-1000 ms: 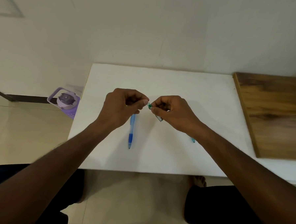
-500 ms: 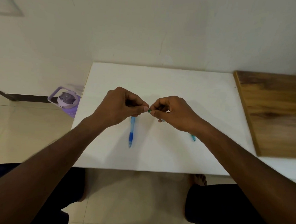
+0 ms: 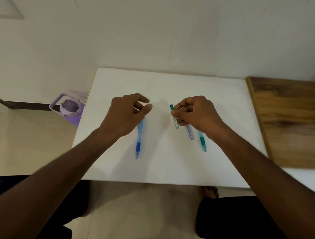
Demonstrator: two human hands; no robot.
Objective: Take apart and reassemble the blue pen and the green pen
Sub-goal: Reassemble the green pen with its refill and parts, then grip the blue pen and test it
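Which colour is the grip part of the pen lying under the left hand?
Dark blue, on the blue pen, whose barrel is lighter blue; the head view shows it.

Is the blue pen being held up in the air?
No, the blue pen lies flat on the white table, and the left hand above its far end holds nothing.

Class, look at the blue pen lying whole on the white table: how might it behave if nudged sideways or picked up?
The translucent blue plastic pen looks slim and round, so a sideways nudge would probably roll it across the smooth white table. It looks straight and stiff, likely light. Its darker blue grip band near the tip probably makes the least slippery place to pinch.
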